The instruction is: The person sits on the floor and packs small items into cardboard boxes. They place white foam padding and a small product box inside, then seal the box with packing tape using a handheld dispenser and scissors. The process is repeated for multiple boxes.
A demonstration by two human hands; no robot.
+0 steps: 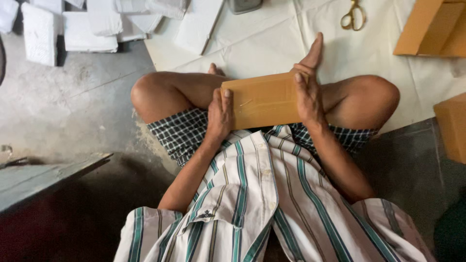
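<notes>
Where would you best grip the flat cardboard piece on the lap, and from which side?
Grip the cardboard piece at its two short ends, coming in from the left and right. It lies flat and wide across the lap, so the ends are free. The left hand and right hand already clasp it there.

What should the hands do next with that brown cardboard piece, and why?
Probably press the cardboard piece flat along its length. The left hand and the right hand already clasp its two short ends over the lap, and a small staple-like mark shows near its middle, so it looks freshly folded.
</notes>
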